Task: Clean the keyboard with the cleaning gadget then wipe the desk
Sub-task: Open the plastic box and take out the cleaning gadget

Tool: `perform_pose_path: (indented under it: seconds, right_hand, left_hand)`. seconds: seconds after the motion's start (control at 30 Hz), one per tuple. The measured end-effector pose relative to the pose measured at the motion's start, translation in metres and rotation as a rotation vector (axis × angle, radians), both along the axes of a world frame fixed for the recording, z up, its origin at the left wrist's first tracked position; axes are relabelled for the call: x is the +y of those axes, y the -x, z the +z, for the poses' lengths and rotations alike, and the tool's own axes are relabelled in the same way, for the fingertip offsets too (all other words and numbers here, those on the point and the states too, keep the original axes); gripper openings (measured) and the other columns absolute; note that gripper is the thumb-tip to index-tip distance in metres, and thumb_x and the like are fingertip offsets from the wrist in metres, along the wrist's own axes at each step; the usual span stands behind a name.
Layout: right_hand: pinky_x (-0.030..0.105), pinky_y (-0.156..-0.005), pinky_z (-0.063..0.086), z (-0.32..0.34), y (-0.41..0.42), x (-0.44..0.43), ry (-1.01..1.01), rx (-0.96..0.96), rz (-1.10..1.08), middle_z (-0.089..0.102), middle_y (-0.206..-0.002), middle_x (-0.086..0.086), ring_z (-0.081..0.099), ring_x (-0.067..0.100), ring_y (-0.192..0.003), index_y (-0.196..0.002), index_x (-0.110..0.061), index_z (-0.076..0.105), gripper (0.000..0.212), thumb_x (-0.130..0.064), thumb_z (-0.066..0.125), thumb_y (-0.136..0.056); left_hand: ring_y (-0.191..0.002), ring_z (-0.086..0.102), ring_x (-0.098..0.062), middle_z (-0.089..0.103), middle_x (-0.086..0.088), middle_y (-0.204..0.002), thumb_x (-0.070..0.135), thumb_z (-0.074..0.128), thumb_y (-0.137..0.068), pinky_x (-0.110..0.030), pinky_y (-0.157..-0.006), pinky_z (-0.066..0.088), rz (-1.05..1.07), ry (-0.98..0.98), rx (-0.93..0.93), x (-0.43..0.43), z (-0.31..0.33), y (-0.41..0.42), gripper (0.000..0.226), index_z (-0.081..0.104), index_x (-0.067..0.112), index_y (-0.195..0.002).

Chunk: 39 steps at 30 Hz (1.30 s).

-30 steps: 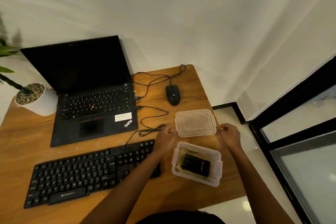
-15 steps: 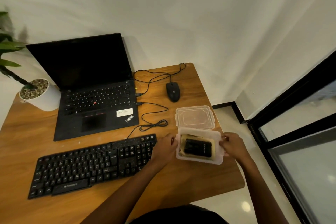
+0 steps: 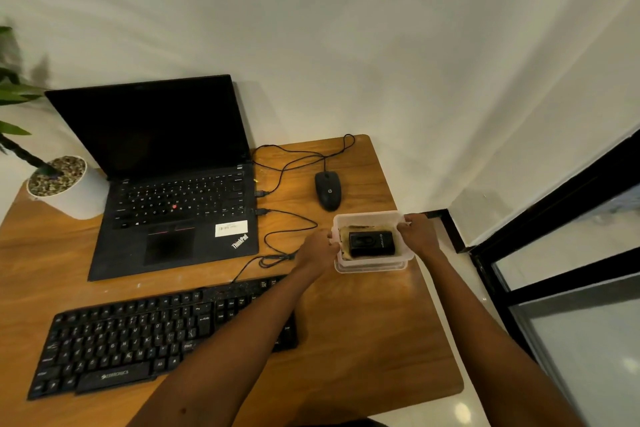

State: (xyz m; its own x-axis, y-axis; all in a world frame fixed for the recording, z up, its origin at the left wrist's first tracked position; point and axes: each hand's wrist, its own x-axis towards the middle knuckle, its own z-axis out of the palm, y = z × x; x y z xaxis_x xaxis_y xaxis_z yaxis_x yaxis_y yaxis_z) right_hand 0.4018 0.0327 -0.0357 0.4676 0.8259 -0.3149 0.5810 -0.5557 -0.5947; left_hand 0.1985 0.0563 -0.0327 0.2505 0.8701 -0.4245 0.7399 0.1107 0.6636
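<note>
A clear plastic box [image 3: 367,217] sits on top of its lid [image 3: 370,266] at the right side of the wooden desk [image 3: 363,340]. Inside lies a black cleaning gadget [image 3: 371,243] on a yellowish cloth [image 3: 344,236]. My left hand [image 3: 317,250] grips the box's left end and my right hand [image 3: 419,231] grips its right end. The black keyboard [image 3: 138,336] lies at the front left, partly under my left forearm.
An open black laptop [image 3: 173,198] stands behind the keyboard. A black mouse [image 3: 327,190] and its looping cables [image 3: 287,229] lie behind the box. A white plant pot [image 3: 65,187] is at the far left. The desk's right edge drops to the floor by a dark window frame [image 3: 554,211].
Both hands took the box by its ends, lifted it away from the front of the desk and carried it back onto the lid that lay behind it.
</note>
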Motion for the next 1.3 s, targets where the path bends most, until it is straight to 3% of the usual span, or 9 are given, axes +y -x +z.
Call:
perform_pose_path:
  seconds: [0.2,0.4,0.47,0.6,0.67,0.77,0.93,1.1,1.3]
  right_hand:
    - [0.03,-0.072,0.043,-0.012,-0.008,0.007,0.071,-0.026,-0.004,0.057,-0.083,0.005,0.054,0.021,-0.08,-0.088,-0.001,0.064,0.02,-0.013,0.048,-0.087]
    - [0.023,-0.058,0.036,-0.017,-0.012,-0.002,0.078,0.0,0.045,0.048,-0.062,0.002,0.05,0.022,-0.069,-0.056,-0.011,0.049,0.03,-0.009,0.051,-0.086]
    - [0.025,-0.066,0.04,-0.015,-0.012,-0.006,0.06,0.004,0.07,0.051,-0.068,0.003,0.052,0.021,-0.073,-0.058,-0.017,0.047,0.032,-0.009,0.051,-0.089]
    - [0.031,-0.075,0.045,-0.013,-0.012,-0.014,0.02,0.019,0.104,0.056,-0.07,0.002,0.055,0.019,-0.071,-0.06,-0.018,0.05,0.032,-0.008,0.051,-0.09]
    - [0.036,-0.085,0.047,-0.013,-0.009,-0.017,0.014,0.021,0.083,0.064,-0.092,0.011,0.061,0.027,-0.09,-0.081,-0.011,0.061,0.015,-0.011,0.051,-0.092]
    - [0.038,-0.093,0.044,-0.012,-0.002,-0.019,0.015,-0.075,0.069,0.056,-0.123,0.015,0.054,0.03,-0.113,-0.12,-0.006,0.055,0.029,-0.011,0.049,-0.092]
    - [0.036,-0.082,0.046,0.001,0.015,-0.02,-0.168,-0.557,0.304,0.059,-0.118,0.014,0.054,0.029,-0.101,-0.116,-0.007,0.06,0.034,-0.008,0.061,-0.082]
    - [0.041,-0.107,0.03,0.006,0.039,-0.01,0.171,-0.546,0.684,0.053,-0.132,0.005,0.043,0.023,-0.124,-0.128,-0.016,0.052,0.039,-0.017,0.055,-0.088]
    - [0.043,-0.107,0.032,0.009,0.043,0.003,0.31,-0.465,0.757,0.052,-0.131,0.005,0.043,0.024,-0.125,-0.129,-0.019,0.049,0.046,-0.021,0.062,-0.085]
  left_hand:
    - [-0.084,0.055,-0.016,0.061,-0.003,-0.097,0.011,0.056,-0.087,-0.025,-0.063,0.041,0.097,-0.012,-0.089,-0.004,-0.008,-0.005,0.016,0.062,0.008,-0.102]
    - [-0.087,0.053,-0.024,0.053,-0.004,-0.093,0.016,0.046,-0.096,-0.03,-0.069,0.04,0.133,0.153,-0.142,-0.014,-0.015,-0.004,0.01,0.05,0.009,-0.101]
    - [-0.084,0.05,-0.023,0.053,-0.004,-0.088,0.015,0.045,-0.097,-0.026,-0.062,0.036,0.137,0.15,-0.133,-0.017,-0.015,-0.004,0.007,0.048,0.009,-0.098]
    - [-0.094,0.056,-0.026,0.058,-0.015,-0.113,0.015,0.045,-0.097,-0.014,-0.05,0.033,0.116,0.15,-0.134,-0.026,-0.015,-0.004,0.026,0.052,0.001,-0.118]
    - [-0.088,0.053,-0.018,0.058,-0.014,-0.117,0.015,0.045,-0.097,-0.011,-0.048,0.034,0.118,0.147,-0.14,-0.027,-0.014,-0.003,0.027,0.051,0.001,-0.12]
    - [-0.102,0.056,-0.023,0.057,-0.012,-0.119,0.017,0.046,-0.098,-0.019,-0.063,0.041,0.136,0.191,-0.152,-0.027,-0.013,0.0,0.029,0.051,0.002,-0.121]
    - [-0.111,0.057,-0.027,0.056,-0.013,-0.126,0.022,0.046,-0.098,-0.042,-0.094,0.049,0.195,0.243,-0.219,-0.028,-0.011,0.003,0.033,0.05,0.007,-0.127]
    - [-0.116,0.052,-0.022,0.055,-0.007,-0.128,0.016,0.043,-0.098,-0.026,-0.081,0.041,0.215,0.206,-0.211,-0.031,-0.002,0.005,0.032,0.047,0.009,-0.129]
    - [-0.113,0.054,-0.02,0.056,-0.006,-0.13,0.015,0.049,-0.094,-0.029,-0.085,0.046,0.247,0.207,-0.241,-0.034,0.004,0.006,0.031,0.051,0.011,-0.125]
